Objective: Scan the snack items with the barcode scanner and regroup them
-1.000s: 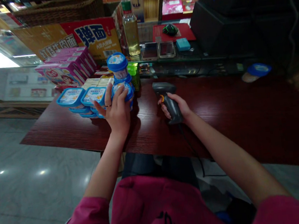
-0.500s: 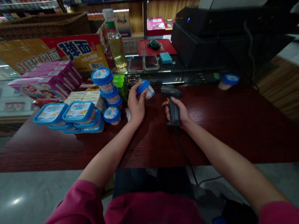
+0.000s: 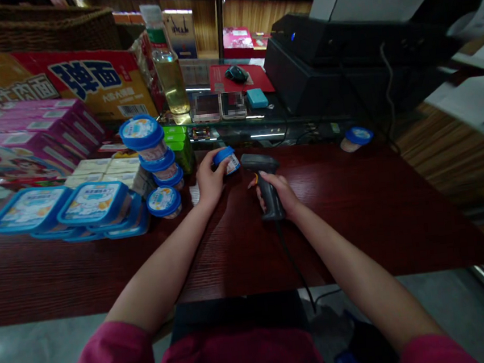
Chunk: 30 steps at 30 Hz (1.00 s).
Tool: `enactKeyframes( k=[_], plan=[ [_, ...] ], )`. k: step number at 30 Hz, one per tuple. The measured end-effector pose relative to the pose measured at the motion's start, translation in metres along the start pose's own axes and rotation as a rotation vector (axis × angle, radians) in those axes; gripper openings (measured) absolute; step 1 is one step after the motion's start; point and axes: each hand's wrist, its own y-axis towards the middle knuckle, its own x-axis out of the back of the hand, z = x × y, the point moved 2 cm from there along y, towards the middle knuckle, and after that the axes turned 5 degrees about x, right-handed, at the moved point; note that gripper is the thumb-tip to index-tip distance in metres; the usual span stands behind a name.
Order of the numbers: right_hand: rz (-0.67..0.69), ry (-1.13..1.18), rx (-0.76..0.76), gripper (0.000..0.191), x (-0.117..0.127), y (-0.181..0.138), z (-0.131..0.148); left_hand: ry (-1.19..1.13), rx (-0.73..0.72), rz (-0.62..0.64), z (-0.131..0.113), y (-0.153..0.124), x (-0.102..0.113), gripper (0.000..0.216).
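My left hand (image 3: 211,179) is closed round a small round tub (image 3: 232,163) with a blue lid, tilted on its side so that its wall faces right. In my right hand (image 3: 280,192) is a black barcode scanner (image 3: 271,198), gripped by its handle, its head pointing left toward the tub. A cable (image 3: 292,256) runs down from the handle over the table edge. Left of my left hand, similar tubs stand in a stack (image 3: 158,161), and a single tub (image 3: 164,201) sits in front. Another blue-lidded tub (image 3: 355,138) stands apart at the right.
Rectangular blue-lidded containers (image 3: 92,203) are piled at the left, by pink boxes (image 3: 33,141) and a large noodle carton (image 3: 95,84). A tall bottle (image 3: 169,74) stands behind. Black equipment (image 3: 313,77) rises at the back right, near a mouse (image 3: 237,74) and two phones.
The view has shifted, with table items appearing nearer and farther left. The tub in my left hand has turned its lid away and sits lower, closer to the scanner's head.
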Motion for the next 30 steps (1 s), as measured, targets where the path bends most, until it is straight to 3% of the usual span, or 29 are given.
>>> enactKeyframes(
  k=[10, 14, 17, 21, 25, 30],
  plan=[
    [-0.021, 0.035, -0.016, 0.042, -0.001, 0.0, 0.001, -0.039, 0.019, 0.004, 0.005, 0.0, -0.002, 0.029],
    [-0.054, 0.076, 0.031, 0.043, 0.009, 0.002, 0.001, -0.039, -0.013, 0.038, 0.001, -0.001, 0.001, 0.031],
    [-0.103, 0.112, 0.068, 0.042, 0.03, 0.003, 0.003, 0.019, -0.154, 0.155, -0.008, -0.007, 0.002, 0.035],
    [-0.235, 0.149, 0.143, 0.042, 0.077, -0.008, 0.014, 0.135, -0.4, 0.453, -0.028, -0.026, -0.008, 0.034],
    [-0.402, 0.161, 0.22, 0.041, 0.139, -0.035, 0.031, 0.142, -0.546, 0.588, -0.047, -0.045, -0.048, 0.036],
    [-0.706, 0.241, 0.406, 0.042, 0.219, -0.073, 0.046, 0.06, -0.583, 0.659, -0.073, -0.061, -0.153, 0.037]
  ],
)
